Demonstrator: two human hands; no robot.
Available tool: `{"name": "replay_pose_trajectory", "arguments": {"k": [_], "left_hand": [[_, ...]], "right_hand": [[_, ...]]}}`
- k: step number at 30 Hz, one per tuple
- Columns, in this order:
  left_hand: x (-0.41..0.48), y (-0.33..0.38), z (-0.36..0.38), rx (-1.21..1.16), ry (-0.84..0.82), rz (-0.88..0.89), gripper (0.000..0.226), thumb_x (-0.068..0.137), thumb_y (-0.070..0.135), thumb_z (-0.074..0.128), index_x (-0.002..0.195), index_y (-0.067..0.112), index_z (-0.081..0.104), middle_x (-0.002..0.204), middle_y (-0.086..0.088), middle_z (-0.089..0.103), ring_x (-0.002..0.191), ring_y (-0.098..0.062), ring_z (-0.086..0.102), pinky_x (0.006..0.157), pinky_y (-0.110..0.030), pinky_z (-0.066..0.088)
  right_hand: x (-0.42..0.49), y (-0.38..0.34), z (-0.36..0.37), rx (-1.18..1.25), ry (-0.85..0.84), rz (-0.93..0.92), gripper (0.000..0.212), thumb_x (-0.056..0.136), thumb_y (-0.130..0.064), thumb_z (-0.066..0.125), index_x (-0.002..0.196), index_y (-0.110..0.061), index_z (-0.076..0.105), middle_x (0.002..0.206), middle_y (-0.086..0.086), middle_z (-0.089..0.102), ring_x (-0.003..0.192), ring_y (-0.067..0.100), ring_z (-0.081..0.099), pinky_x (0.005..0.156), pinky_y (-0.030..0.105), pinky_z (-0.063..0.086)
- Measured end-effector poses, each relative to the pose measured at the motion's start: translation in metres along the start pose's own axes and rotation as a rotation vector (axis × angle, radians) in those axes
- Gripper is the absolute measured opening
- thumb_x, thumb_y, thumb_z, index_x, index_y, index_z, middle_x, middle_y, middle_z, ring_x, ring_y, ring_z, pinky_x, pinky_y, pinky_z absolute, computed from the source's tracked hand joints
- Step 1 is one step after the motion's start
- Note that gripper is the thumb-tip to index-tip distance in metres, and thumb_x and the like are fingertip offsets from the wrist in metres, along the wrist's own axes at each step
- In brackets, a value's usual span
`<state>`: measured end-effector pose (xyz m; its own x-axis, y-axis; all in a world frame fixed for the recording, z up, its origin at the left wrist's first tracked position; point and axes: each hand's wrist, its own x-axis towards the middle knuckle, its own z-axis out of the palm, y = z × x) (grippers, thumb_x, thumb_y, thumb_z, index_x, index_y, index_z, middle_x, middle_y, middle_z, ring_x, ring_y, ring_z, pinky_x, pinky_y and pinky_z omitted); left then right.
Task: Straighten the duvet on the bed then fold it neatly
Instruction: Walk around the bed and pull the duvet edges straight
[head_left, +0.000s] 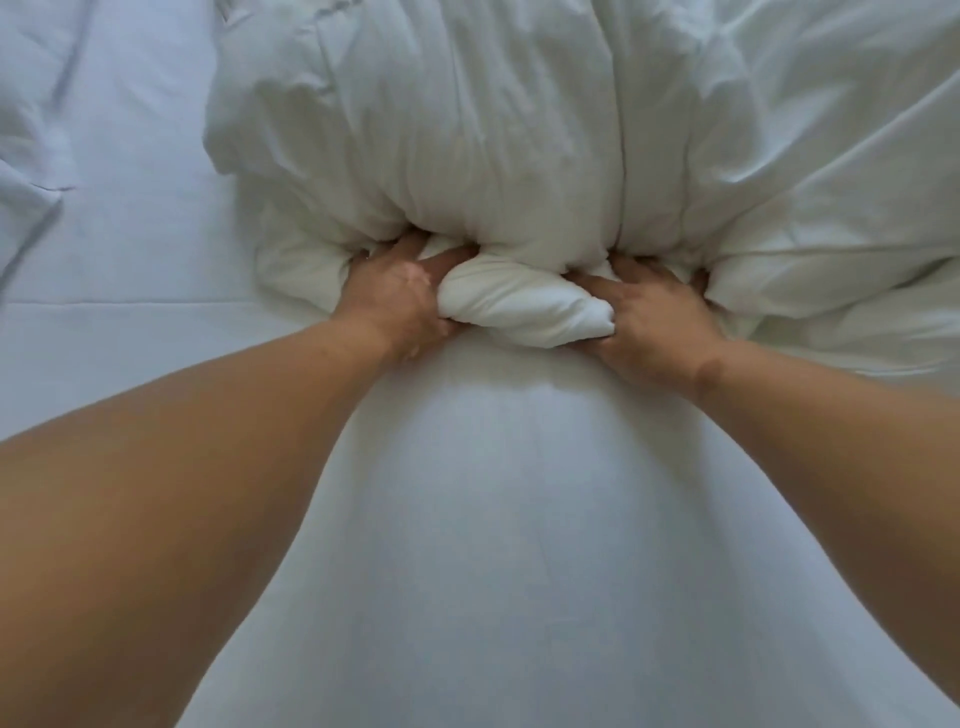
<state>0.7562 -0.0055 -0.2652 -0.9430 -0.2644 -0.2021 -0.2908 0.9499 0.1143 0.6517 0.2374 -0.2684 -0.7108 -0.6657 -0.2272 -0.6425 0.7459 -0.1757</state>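
Note:
A thick white duvet (467, 130) lies bunched and creased across the upper middle and right of the bed. Its near edge is gathered into a tight wad (519, 306) between my hands. My left hand (400, 301) clutches the wad's left side, fingers dug into the folds. My right hand (654, 317) grips the right side, fingertips buried in the fabric. Both bare forearms stretch in from the bottom corners.
The white bed sheet (493, 519) spreads flat below my hands and to the left. More rumpled white fabric (31, 156) lies at the far left edge. The duvet runs off the frame at the top and right.

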Motion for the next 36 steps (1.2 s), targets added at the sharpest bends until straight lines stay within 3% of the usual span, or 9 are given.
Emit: {"name": "replay_pose_trajectory", "arguments": {"k": [7, 15, 19, 22, 25, 28, 32, 34, 36], "left_hand": [[-0.053, 0.019, -0.047, 0.068, -0.018, -0.012, 0.027, 0.088, 0.033, 0.06, 0.113, 0.027, 0.065, 0.109, -0.003, 0.07, 0.1, -0.03, 0.064, 0.071, -0.028, 0.04], [-0.181, 0.053, -0.136, 0.013, -0.335, 0.205, 0.024, 0.088, 0.045, 0.057, 0.108, 0.035, 0.065, 0.101, 0.003, 0.07, 0.087, -0.022, 0.059, 0.071, -0.03, 0.041], [-0.184, 0.067, -0.21, -0.396, -0.551, 0.078, 0.038, 0.079, 0.052, 0.073, 0.093, 0.017, 0.073, 0.085, -0.002, 0.071, 0.073, -0.017, 0.064, 0.06, -0.024, 0.046], [-0.17, 0.068, -0.204, -0.136, -0.219, 0.013, 0.053, 0.081, 0.066, 0.062, 0.11, 0.022, 0.064, 0.11, -0.006, 0.066, 0.103, -0.029, 0.061, 0.08, -0.034, 0.045], [-0.186, 0.069, -0.159, 0.084, 0.273, -0.064, 0.05, 0.088, 0.055, 0.057, 0.125, 0.023, 0.045, 0.119, -0.009, 0.051, 0.111, -0.033, 0.05, 0.088, -0.045, 0.041], [-0.215, 0.06, -0.106, -0.059, 0.208, 0.06, 0.047, 0.087, 0.058, 0.052, 0.122, 0.026, 0.049, 0.119, -0.006, 0.054, 0.113, -0.032, 0.054, 0.092, -0.043, 0.045], [-0.239, 0.037, -0.045, 0.064, -0.403, 0.092, 0.104, 0.063, 0.09, 0.044, 0.148, 0.055, -0.004, 0.164, 0.006, -0.007, 0.151, -0.032, 0.002, 0.115, -0.062, 0.02], [-0.235, 0.03, -0.022, 0.109, -0.399, 0.093, 0.113, 0.066, 0.083, 0.057, 0.147, 0.055, -0.017, 0.164, 0.006, -0.019, 0.151, -0.032, -0.006, 0.115, -0.064, 0.014], [-0.227, 0.033, -0.003, 0.084, -0.281, 0.07, 0.093, 0.079, 0.072, 0.057, 0.15, 0.052, 0.001, 0.165, 0.0, 0.0, 0.149, -0.03, 0.014, 0.115, -0.057, 0.023]], "right_hand": [[-0.048, -0.022, -0.038, -0.073, -0.099, -0.079, 0.026, 0.096, -0.052, 0.052, 0.112, -0.033, 0.062, 0.112, -0.002, 0.071, 0.104, 0.029, 0.063, 0.079, 0.035, 0.046], [-0.169, -0.034, -0.112, 0.03, -0.222, -0.118, 0.028, 0.089, -0.064, 0.057, 0.098, -0.039, 0.065, 0.088, -0.015, 0.071, 0.087, 0.014, 0.065, 0.069, 0.027, 0.044], [-0.201, -0.013, -0.207, 0.246, -0.255, -0.026, 0.058, 0.062, -0.094, 0.051, 0.091, -0.046, 0.067, 0.083, -0.022, 0.071, 0.083, 0.005, 0.066, 0.076, 0.03, 0.051], [-0.198, -0.009, -0.211, 0.195, -0.179, 0.007, 0.073, 0.057, -0.102, 0.037, 0.101, -0.051, 0.065, 0.104, -0.023, 0.071, 0.098, 0.014, 0.066, 0.085, 0.038, 0.048], [-0.192, -0.033, -0.15, -0.048, 0.161, 0.029, 0.065, 0.072, -0.069, 0.069, 0.121, -0.027, 0.059, 0.119, 0.005, 0.063, 0.107, 0.034, 0.06, 0.087, 0.045, 0.05], [-0.2, -0.082, -0.096, -0.035, 0.382, -0.126, 0.041, 0.076, -0.029, 0.077, 0.111, -0.016, 0.059, 0.106, 0.009, 0.059, 0.095, 0.035, 0.062, 0.076, 0.044, 0.056], [-0.198, -0.1, -0.042, 0.083, -0.224, -0.019, 0.084, 0.079, -0.069, 0.059, 0.15, -0.034, 0.028, 0.159, -0.002, 0.025, 0.147, 0.027, 0.025, 0.116, 0.055, 0.03], [-0.188, -0.092, -0.027, 0.097, -0.369, -0.018, 0.116, 0.069, -0.082, 0.061, 0.157, -0.037, 0.0, 0.167, -0.01, 0.0, 0.154, 0.023, 0.004, 0.119, 0.061, 0.018], [-0.182, -0.085, -0.017, 0.012, -0.407, -0.052, 0.135, 0.054, -0.086, 0.066, 0.157, -0.036, -0.007, 0.166, -0.01, 0.0, 0.153, 0.024, 0.006, 0.118, 0.061, 0.021]]}}
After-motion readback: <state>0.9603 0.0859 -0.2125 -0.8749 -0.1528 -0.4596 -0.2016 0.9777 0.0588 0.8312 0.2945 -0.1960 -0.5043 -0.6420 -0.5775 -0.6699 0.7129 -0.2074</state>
